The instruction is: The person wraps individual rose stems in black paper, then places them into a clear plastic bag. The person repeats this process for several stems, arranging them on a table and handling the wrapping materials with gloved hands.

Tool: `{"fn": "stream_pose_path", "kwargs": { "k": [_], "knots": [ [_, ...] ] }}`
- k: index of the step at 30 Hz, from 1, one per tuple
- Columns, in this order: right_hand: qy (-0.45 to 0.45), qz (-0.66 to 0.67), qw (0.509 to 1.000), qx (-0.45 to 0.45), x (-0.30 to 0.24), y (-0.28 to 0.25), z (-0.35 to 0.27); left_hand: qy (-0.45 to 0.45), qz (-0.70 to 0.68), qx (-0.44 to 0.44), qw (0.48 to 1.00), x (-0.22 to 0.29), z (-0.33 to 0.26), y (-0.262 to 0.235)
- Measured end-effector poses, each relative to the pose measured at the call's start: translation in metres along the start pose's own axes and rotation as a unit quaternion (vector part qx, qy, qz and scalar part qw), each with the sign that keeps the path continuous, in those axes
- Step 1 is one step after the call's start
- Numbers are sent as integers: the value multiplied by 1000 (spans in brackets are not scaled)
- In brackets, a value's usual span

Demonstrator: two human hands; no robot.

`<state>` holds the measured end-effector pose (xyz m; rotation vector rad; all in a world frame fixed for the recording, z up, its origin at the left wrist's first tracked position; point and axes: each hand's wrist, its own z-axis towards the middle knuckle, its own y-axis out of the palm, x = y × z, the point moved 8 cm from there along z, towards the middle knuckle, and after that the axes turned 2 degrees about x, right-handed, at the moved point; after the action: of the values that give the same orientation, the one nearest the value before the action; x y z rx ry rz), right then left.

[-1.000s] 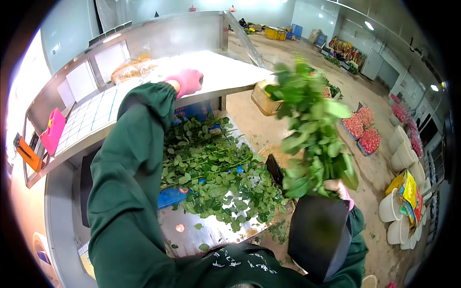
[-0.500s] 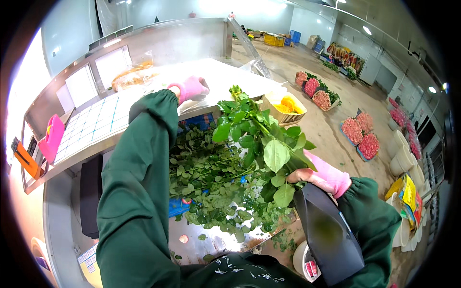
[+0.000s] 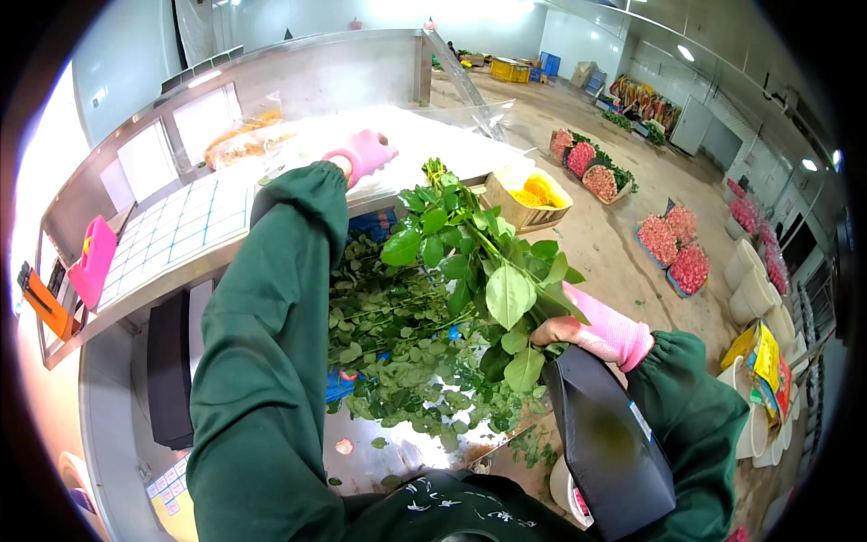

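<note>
My left hand [image 3: 363, 154], in a pink glove with bare fingertips, reaches over the bright white tabletop [image 3: 316, 135]. Its fingers are curled at the edge of a clear plastic sheet [image 3: 483, 117], which spreads to the right. My right hand [image 3: 587, 330], gloved the same way, is closed around a bunch of leafy green stems [image 3: 510, 294]. The cut ends point away from me. From that grip a dark grey wrap [image 3: 610, 443] runs back beneath my right forearm; whatever it covers is hidden. The glare washes out detail around my left hand.
Below the tabletop lies a heap of cut foliage [image 3: 397, 334] on a metal surface. A box with yellow bands [image 3: 533, 194] sits at the table's right corner. Pink flower bunches [image 3: 673, 244] stand on the floor, white buckets [image 3: 754, 294] line the right. An orange holder [image 3: 50, 303] is at left.
My left hand has shifted slightly right and up, and the clear plastic sheet's far right edge now stands out more. My right hand and the stems have drifted slightly left.
</note>
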<state>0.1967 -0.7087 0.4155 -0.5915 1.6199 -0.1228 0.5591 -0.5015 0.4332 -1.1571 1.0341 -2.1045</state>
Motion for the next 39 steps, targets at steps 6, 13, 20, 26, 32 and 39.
{"fn": "stream_pose_path", "kwargs": {
  "k": [6,13,20,26,32,39],
  "knots": [
    [-50,-64,997,5,26,2,9,89,199,346,913,87,-12,-128],
    [-52,41,997,51,22,23,-27,262,344,391,813,158,-97,-131],
    [-193,-67,957,204,56,35,-65,478,260,277,792,262,-274,-45],
    [-33,-205,885,417,107,61,-8,565,117,-20,816,308,-425,93],
    [-55,-124,856,498,150,17,-85,676,-225,-119,691,379,-470,51],
    [-27,76,857,509,239,-13,-219,386,-84,98,914,359,-434,139]
  ]
}}
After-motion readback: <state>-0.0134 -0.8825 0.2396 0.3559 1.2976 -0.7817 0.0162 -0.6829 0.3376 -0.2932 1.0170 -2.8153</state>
